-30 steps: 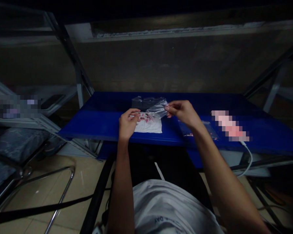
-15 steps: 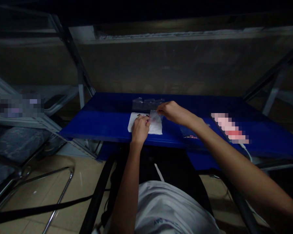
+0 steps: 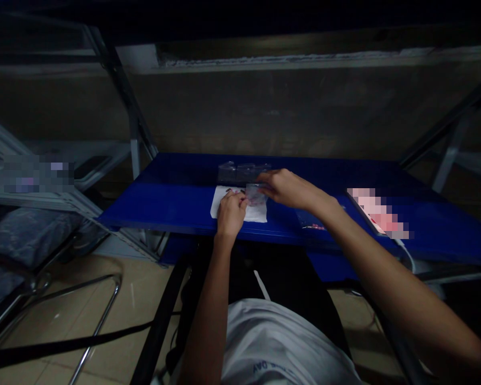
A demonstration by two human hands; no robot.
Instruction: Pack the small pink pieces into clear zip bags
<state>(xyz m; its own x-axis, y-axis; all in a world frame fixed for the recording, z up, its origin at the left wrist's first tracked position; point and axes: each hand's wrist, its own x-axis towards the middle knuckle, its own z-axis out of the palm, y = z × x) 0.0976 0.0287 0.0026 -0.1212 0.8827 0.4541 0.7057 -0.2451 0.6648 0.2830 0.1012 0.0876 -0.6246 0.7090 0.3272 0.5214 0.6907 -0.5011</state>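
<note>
A white sheet (image 3: 256, 215), paper or cloth, lies on the blue table (image 3: 176, 200), with small dark and pinkish pieces (image 3: 237, 190) near its back edge. My left hand (image 3: 231, 213) rests on the sheet, fingertips pinched together beside the bag's left edge; what they hold is too small to make out. From the right, my right hand (image 3: 284, 187) grips the upper edge of a small clear plastic bag (image 3: 256, 195) between thumb and fingers. The bag is held over the sheet, a pinkish tint showing through it.
More clear plastic bags (image 3: 245, 172) lie behind the sheet. Another clear bag with small red pieces (image 3: 315, 225) is under my right forearm. A phone (image 3: 374, 211) with a white cable (image 3: 405, 251) lies to the right. Metal frame legs (image 3: 134, 139) stand at the table's left.
My right fingers have lowered slightly and closed flatter over the bag's upper edge. My left hand stays almost in place on the sheet.
</note>
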